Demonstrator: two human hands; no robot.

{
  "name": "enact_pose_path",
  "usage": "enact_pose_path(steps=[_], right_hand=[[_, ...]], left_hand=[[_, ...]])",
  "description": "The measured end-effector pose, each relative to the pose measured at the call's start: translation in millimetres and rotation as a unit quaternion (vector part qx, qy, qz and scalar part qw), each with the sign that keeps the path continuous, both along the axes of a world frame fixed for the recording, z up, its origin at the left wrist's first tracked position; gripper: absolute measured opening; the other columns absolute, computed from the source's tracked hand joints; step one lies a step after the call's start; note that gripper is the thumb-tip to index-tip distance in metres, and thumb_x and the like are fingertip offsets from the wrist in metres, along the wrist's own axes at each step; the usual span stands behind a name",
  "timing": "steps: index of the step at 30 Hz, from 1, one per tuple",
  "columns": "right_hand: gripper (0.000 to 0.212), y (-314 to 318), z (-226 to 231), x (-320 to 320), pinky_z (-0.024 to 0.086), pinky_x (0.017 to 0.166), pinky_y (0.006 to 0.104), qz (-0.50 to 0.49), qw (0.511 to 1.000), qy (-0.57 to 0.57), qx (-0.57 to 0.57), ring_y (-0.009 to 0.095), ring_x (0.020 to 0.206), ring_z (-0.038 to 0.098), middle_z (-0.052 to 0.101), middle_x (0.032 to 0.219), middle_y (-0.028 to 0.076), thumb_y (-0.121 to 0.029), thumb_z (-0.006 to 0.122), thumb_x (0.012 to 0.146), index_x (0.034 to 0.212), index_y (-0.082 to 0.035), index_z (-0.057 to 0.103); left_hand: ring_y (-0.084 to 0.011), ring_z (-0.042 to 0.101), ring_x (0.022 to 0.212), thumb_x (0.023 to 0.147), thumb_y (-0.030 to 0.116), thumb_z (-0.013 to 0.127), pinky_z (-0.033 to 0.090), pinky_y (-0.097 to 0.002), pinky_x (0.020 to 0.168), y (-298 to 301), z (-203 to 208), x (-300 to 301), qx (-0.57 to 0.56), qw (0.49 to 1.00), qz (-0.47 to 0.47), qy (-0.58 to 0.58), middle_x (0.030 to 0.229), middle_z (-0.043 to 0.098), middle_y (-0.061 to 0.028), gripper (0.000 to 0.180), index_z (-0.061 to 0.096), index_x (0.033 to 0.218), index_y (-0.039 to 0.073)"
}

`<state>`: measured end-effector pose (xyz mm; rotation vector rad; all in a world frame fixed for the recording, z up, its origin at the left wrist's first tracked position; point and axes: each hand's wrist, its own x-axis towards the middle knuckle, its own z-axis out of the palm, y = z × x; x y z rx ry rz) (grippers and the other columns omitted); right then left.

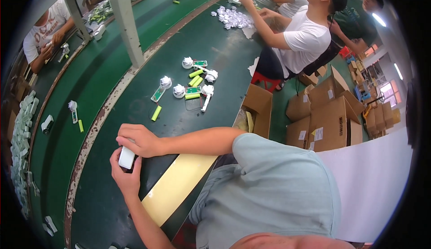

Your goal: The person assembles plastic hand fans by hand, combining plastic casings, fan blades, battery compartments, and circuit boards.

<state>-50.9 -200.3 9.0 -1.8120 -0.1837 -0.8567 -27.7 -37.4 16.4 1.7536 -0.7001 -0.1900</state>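
Both my hands are on a small white plastic casing (127, 157) with rounded edges, held low over the dark green table. My left hand (124, 177) grips it from below, thumb and fingers on opposite sides. From above, my right hand (140, 140) curls over its upper end, fingers bent. A dark part shows at the casing's lower end, too small to name. Beyond my hands lie several white round-headed pieces (178, 91) wired to green circuit boards (157, 93). Yellow-green cylindrical batteries (156, 113) lie among them.
A yellow strip (179, 188) lies beside my forearms. Left of a chipped ledge (99, 119) runs a green belt (58, 159) carrying loose parts. A post (125, 24) rises from the ledge. A co-worker (301, 38) sits by a white parts pile (234, 17); cardboard boxes (330, 121) stand right.
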Motion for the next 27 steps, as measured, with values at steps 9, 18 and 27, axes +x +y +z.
enact_pose_path(steps=[9, 18, 27], right_hand=[[0.025, 9, -13, 0, 0.044, 0.061, 0.0403, 0.091, 0.995, -0.008, 0.044, 0.030, 0.068, 0.055, 0.055, 0.072, 0.013, -0.018, 0.056, 0.095, 0.076, -0.002, 0.060], [0.036, -9, 6, -3, 0.042, 0.051, 0.0321, 0.059, 0.996, 0.008, 0.060, 0.021, 0.053, 0.055, 0.060, 0.063, 0.012, -0.010, 0.046, 0.098, 0.069, 0.003, 0.063], [0.033, -4, 3, -10, 0.046, 0.060, 0.0283, 0.114, 0.991, -0.062, 0.041, 0.017, 0.064, 0.059, 0.065, 0.075, 0.015, -0.017, 0.039, 0.101, 0.089, 0.005, 0.061]], left_hand=[[-0.0323, 0.061, 0.090, 0.078, 0.009, 0.078, 0.049, -0.0384, 0.083, 14, -8, 1, 0.055, 0.987, -0.012, -0.152, 0.100, 0.062, -0.0149, 0.037, 0.060, 0.109, 0.000], [-0.0343, 0.065, 0.083, 0.070, 0.013, 0.084, 0.054, -0.0389, 0.070, -6, 1, 0, -0.017, 0.972, -0.005, -0.233, 0.097, 0.064, -0.0155, 0.042, 0.064, 0.104, 0.002], [-0.0298, 0.067, 0.080, 0.065, 0.013, 0.088, 0.055, -0.0357, 0.067, 0, -4, -6, -0.037, 0.955, 0.013, -0.295, 0.095, 0.066, -0.0132, 0.047, 0.064, 0.104, 0.004]])
